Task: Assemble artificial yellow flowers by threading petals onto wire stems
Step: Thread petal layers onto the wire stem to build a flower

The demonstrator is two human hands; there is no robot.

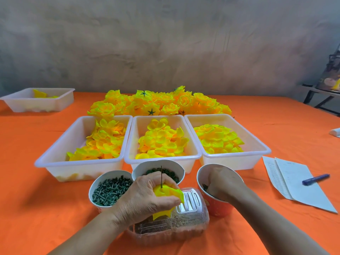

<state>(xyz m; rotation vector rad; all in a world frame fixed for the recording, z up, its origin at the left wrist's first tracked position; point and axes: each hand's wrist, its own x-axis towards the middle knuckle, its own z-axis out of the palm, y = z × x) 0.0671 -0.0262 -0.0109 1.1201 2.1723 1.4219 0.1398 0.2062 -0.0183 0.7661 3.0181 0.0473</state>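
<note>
Head view, item held: petals (166,193), yellow, bunched on a wire (161,176), at the near centre of the tabletop (46,227), over a clear box (185,225)

- Wire: thin, dark, roughly upright; free tip points up and away, clear of the fist. Lower end hidden in the petals.
- Left hand (145,196): fingers and thumb curled tight round the petals, gripping them at the wire's base.
- Right hand (223,179): dipped into the right cup (217,207), just right of the wire. Fingertips hidden inside; cannot tell whether they pinch a piece.
- Key relation: the wire's long axis runs up out of the left fist, so whatever comes next likely has to arrive from the right, clear the tip, then slide down. The right hand is the free one and lies near.
- Stage, as judged: mid-flower, petals on, a green fitting probably being fetched.
- Left cup (110,189): green pegs. Middle cup (158,167): green rings, just behind the left hand.
- Three trays, left (60,172), middle (191,162), right (230,162): loose yellow petals, side by side behind the cups.
- Flowers (160,103): finished pile behind the trays.
- Far tray (36,105): far left, a few yellow pieces.
- Papers (290,183) with pen (315,179): right side
</note>
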